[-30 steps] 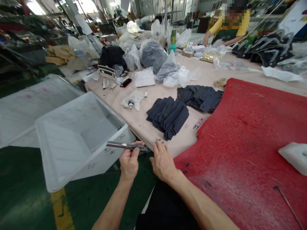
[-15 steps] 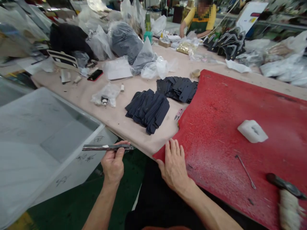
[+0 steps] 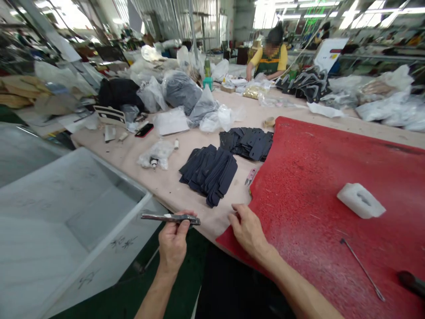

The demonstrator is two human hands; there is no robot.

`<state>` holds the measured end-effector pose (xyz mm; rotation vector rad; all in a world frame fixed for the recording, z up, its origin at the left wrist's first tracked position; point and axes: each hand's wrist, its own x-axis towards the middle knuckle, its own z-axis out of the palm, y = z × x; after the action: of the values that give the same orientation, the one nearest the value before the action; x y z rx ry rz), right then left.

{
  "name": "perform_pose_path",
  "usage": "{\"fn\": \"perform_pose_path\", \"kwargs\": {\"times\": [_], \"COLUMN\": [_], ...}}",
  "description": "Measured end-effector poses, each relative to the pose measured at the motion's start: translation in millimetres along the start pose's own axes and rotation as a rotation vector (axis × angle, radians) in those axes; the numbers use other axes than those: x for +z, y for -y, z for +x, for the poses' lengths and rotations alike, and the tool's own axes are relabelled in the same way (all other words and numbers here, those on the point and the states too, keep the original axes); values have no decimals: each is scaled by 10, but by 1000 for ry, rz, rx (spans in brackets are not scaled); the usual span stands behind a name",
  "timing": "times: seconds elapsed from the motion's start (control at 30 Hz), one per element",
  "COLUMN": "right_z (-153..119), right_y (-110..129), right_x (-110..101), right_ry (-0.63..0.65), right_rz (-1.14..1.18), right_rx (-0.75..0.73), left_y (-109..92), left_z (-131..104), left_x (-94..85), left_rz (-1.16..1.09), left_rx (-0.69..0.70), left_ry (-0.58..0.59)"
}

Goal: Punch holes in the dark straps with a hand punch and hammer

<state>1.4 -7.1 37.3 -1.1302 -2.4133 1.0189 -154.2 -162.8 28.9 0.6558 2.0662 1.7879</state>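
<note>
My left hand (image 3: 173, 246) is closed around one end of a long, narrow, dark bar-like piece (image 3: 156, 216) with a small whitish patch; its exact kind I cannot make out. It is held level over the gap between the table edge and a white bin. Over the left corner of a red mat (image 3: 299, 177) is my right hand (image 3: 249, 228), fingers loosely bent and apart, holding nothing; whether it touches the mat I cannot tell. Ahead of both hands lie a pile of dark flat cut pieces (image 3: 210, 175) and a second dark pile (image 3: 249, 142) behind it.
Pink-handled thread snips (image 3: 250, 177) lie beside the mat. On the mat are a white block (image 3: 360, 200), a thin metal rod (image 3: 361, 268) and a dark tool head (image 3: 411, 281). The white bin (image 3: 133, 237) stands at left. A person (image 3: 268, 57) works across the table.
The view has tilted up. My right hand has shifted from lying flat on the mat's corner to bent fingers. My left hand still grips the dark bar-like piece, now nearer the right hand.
</note>
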Motion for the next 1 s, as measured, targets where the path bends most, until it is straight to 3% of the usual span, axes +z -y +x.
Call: {"fn": "perform_pose_path", "kwargs": {"times": [0.13, 0.27, 0.4, 0.7, 0.77, 0.83, 0.93, 1.0], "right_z": [850, 1346, 1533, 1570, 1578, 1582, 1569, 1549], "right_y": [-3, 44, 50, 25, 23, 20, 15, 12], "right_x": [-37, 78, 171, 160, 168, 178, 183, 174], "right_ry": [-17, -8, 15, 28, 28, 27, 22, 11], "right_rz": [-38, -79, -122, -161, -161, -163, -172, -179], "right_rx": [199, 303, 361, 359, 353, 348, 338, 326], "left_y": [26, 34, 25, 105, 63, -24, -194, -296], "left_z": [-23, -70, -70, -15, 154, 493, 1269, 1822], "left_x": [-27, -53, -79, -2, -3, 8, 90, 197], "left_rz": [36, 60, 82, 46, 63, 104, 208, 277], "left_rx": [-30, -62, -59, -51, -10, 59, 129, 105], "left_ry": [31, 55, 57, 68, 82, 77, 25, -9]}}
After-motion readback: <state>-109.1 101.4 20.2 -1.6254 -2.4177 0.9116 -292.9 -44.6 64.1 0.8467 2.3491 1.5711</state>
